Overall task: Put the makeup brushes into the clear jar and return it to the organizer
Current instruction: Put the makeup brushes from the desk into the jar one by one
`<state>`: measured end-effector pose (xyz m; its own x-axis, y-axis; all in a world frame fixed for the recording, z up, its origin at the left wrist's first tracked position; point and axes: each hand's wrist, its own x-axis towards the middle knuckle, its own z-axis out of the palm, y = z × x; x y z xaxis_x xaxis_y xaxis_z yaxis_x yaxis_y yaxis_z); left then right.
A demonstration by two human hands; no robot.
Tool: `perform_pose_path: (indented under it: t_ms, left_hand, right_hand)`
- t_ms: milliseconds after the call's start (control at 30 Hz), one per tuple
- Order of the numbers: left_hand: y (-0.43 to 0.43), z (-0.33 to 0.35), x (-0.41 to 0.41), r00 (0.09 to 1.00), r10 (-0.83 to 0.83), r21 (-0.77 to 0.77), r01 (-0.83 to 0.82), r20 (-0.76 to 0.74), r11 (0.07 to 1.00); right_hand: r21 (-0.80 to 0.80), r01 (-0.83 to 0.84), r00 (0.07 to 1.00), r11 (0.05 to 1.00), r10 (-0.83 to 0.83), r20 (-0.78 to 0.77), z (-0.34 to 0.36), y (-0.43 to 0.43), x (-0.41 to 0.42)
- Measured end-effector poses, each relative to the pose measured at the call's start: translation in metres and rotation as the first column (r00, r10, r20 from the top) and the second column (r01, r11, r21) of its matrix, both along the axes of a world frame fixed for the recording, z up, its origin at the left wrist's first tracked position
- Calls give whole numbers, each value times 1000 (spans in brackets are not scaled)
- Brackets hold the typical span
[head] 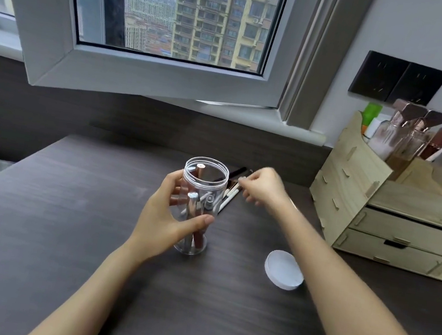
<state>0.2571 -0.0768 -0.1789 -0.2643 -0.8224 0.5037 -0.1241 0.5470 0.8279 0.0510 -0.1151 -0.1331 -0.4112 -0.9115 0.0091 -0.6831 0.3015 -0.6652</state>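
Note:
A clear jar (207,175) stands upright on the dark desk, lid off, with a few brushes inside, one brown-handled and one silver. My left hand (169,214) is wrapped around its side. Just behind and to the right of the jar lie several loose makeup brushes (230,195) with white and black handles. My right hand (261,186) is over them, its fingertips pinched on the end of one brush. The wooden organizer (354,194) stands at the right edge of the desk.
A white round lid (284,269) lies on the desk to the right of the jar. The organizer holds bottles (404,132) on top and has drawers at the front. An open window sash (143,68) overhangs the back of the desk.

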Motion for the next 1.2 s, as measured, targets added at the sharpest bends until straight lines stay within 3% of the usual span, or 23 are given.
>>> perform_pose_path:
  t_ms: [100,200,367,567,633,700,767,867,967,1067,1133,1200]
  left_hand:
    - [0,0,0,1000,-3,-6,3,-2,1000]
    - [-1,-1,1,1000,-4,-6,4,-11,1000]
    - [1,0,0,1000,-9,-2,9,-11,1000]
    - [1,-2,1,1000,-1,16,1,2,1000]
    - [1,-1,1,1000,-1,20,0,4,1000]
    - [2,-1,1,1000,3,21,-3,4,1000]
    - [2,-1,1,1000,3,18,-3,6,1000]
    - [2,0,0,1000,-1,18,1,-3,1000]
    - [3,0,-1,1000,2,19,-1,-7,1000]
    - [3,0,0,1000,7,18,-7,-2,1000]
    - [3,0,0,1000,6,15,-6,6,1000]
    - [4,0,0,1000,2,8,-3,15,1000]
  right_hand:
    - [68,110,990,992,-103,-99,-29,-17,8]
    - [90,152,984,984,-142,-105,-40,-26,17]
    - [155,168,985,973,-162,-51,-40,-26,11]
    - [239,181,976,954,-146,-160,-33,-12,-1]
    - [232,160,986,960,-143,-87,-27,-3,-7]
    - [100,127,980,987,-141,137,-11,8,-10]
    - [-147,109,925,983,-45,378,13,23,-7]
    - [-535,65,792,843,282,541,55,56,13]
    - [-667,-115,773,736,488,405,78,82,39]
    - [-584,-309,934,751,354,-39,78,85,59]
    - [-498,-378,916,781,235,-326,71,82,63]
    - [-393,-443,840,805,220,-496,65,78,64]
